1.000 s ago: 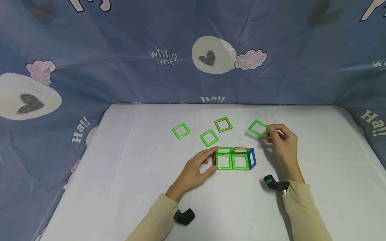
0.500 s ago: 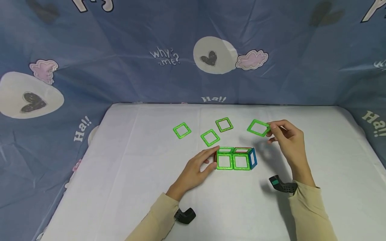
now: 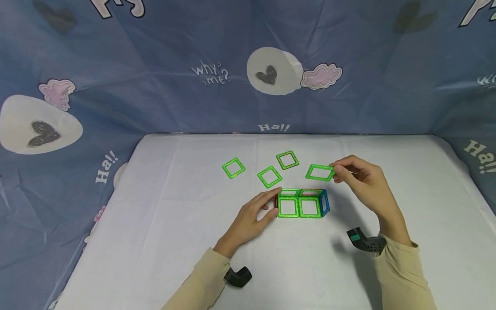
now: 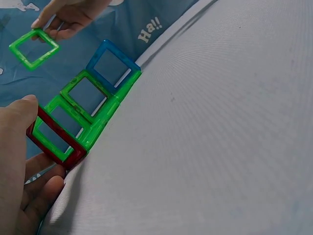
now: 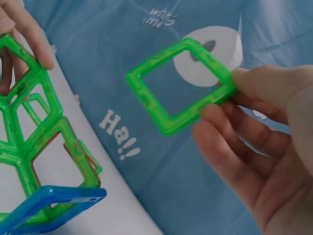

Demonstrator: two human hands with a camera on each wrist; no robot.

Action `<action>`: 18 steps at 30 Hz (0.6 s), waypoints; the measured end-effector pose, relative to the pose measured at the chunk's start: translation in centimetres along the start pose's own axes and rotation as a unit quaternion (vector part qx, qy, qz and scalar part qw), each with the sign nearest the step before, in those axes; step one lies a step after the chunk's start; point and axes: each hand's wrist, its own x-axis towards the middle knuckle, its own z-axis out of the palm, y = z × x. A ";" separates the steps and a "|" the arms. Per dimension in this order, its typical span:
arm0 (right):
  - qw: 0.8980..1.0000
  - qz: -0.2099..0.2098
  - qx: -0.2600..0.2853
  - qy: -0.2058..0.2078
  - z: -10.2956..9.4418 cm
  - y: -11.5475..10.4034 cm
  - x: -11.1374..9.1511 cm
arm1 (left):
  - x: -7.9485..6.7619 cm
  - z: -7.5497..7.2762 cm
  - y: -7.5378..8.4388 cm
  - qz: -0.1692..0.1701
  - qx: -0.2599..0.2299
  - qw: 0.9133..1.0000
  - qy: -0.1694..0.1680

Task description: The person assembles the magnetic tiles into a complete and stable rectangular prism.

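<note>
A box-like build of magnetic tiles (image 3: 299, 207) rests on the white cloth, mostly green, with a blue square tile (image 3: 325, 203) at its right end. My left hand (image 3: 248, 219) grips the red tile (image 4: 61, 129) at its left end, thumb and fingers on opposite edges. Raised beyond the build's right end, my right hand (image 3: 362, 183) pinches a green square magnetic tile (image 5: 149, 104) by one corner between thumb and fingers. That tile hangs tilted in the air, apart from the build.
Three loose green square tiles lie behind the build: one at the left (image 3: 238, 174), one in the middle (image 3: 274, 183) and one farther back (image 3: 291, 166). A blue printed cloth (image 3: 174, 99) rises behind the white tabletop (image 3: 174, 215).
My right hand first shifted slightly right, then came back left with the green tile, which now sits lower, flatter and nearer the build. My left hand stays in place on the build.
</note>
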 end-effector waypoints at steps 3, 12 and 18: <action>0.999 0.016 -0.025 -0.023 0.0 -0.4 -0.2 | 0.0 0.0 0.0 -0.003 0.002 1.000 -0.002; 0.995 0.010 -0.010 -0.097 0.0 -1.2 -0.4 | -0.1 -0.1 0.0 0.002 0.005 1.000 -0.001; 0.993 0.007 -0.030 -0.112 0.2 -1.6 -0.4 | -0.1 -0.3 0.2 -0.004 0.004 1.000 -0.005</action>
